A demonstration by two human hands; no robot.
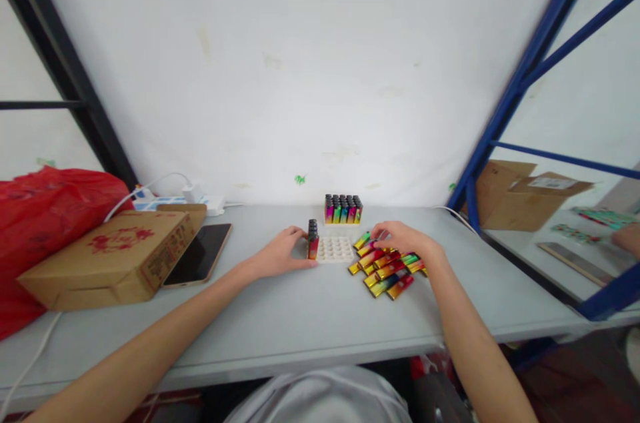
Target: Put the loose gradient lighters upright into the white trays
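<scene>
A white tray (336, 251) with round holes lies on the grey table (300, 309). A few upright lighters (313, 241) stand in its left edge. My left hand (280, 253) rests against the tray's left side, fingers curled beside those lighters. To the right of the tray lies a pile of colourful lighters (387, 269) flat on the table. My right hand (403, 239) hovers over that pile, fingers pinched on one lighter at its top left. Behind the tray stands a full tray of lighters (343, 209).
At left sit a cardboard box (115, 256), a dark phone (200, 253), a red plastic bag (45, 209) and a white power strip (200, 199) with cables. A blue rack frame (505, 109) rises at right; beyond it are more boxes (530, 196) and another person's hand (627, 237).
</scene>
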